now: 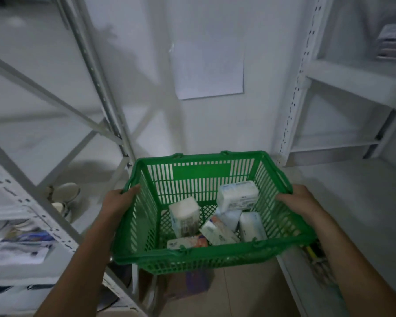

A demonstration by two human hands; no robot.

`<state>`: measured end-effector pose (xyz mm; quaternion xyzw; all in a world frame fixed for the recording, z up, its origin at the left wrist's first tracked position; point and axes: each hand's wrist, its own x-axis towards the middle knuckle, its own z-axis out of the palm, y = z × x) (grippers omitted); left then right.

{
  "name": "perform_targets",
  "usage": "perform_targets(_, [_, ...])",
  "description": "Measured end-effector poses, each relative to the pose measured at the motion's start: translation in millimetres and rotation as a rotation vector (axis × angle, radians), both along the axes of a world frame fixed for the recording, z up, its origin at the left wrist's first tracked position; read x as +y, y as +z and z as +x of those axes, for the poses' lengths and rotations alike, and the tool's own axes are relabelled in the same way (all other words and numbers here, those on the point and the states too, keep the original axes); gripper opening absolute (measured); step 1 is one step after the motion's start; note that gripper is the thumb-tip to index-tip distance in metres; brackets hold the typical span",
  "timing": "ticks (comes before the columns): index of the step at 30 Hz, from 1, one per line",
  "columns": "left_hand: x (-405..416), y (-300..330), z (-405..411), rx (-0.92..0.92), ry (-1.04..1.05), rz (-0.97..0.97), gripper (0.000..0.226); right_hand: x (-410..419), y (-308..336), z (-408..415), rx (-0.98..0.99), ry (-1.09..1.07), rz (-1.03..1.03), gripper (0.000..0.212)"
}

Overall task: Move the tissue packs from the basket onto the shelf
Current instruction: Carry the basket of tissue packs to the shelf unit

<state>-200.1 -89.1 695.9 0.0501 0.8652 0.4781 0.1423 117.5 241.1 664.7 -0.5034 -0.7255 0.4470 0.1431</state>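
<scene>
My left hand (121, 202) and right hand (297, 200) clamp side rims of green slatted plastic basket (215, 259). Inside basket: white film-wrapped tissue packs (237, 196), loose. I judge them light, squashy, slippery; grasp across narrow faces.

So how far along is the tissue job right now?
Nothing clearly shelved yet. The left hand and right hand grip the green basket by its side rims. About six tissue packs lie inside. The near right shelf looks bare, so every pack is left to move.
</scene>
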Motion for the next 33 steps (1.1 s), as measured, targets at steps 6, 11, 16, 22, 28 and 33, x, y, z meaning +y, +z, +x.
perform_targets(6, [-22, 20, 5, 0.032, 0.033, 0.005, 0.055, 2, 19, -9, 0.036, 0.064, 0.042, 0.020])
perform_targets(11, [-39, 31, 38, 0.027, 0.076, 0.004, 0.052, 14, 29, -16, 0.014, 0.185, 0.074, 0.010])
perform_targets(16, [-71, 21, 70, 0.020, 0.158, 0.012, 0.049, 8, 41, -26, -0.039, 0.309, 0.102, 0.006])
perform_targets(22, [-151, 18, 109, -0.042, 0.332, -0.026, 0.043, -41, 53, -51, -0.061, 0.478, 0.019, 0.007])
perform_targets(28, [-275, 31, 145, -0.099, 0.551, -0.063, 0.057, -140, 51, -96, -0.045, 0.655, 0.012, 0.006])
perform_targets(33, [-377, 48, 197, -0.095, 0.773, -0.044, 0.050, -246, 52, -138, 0.005, 0.839, 0.039, 0.011])
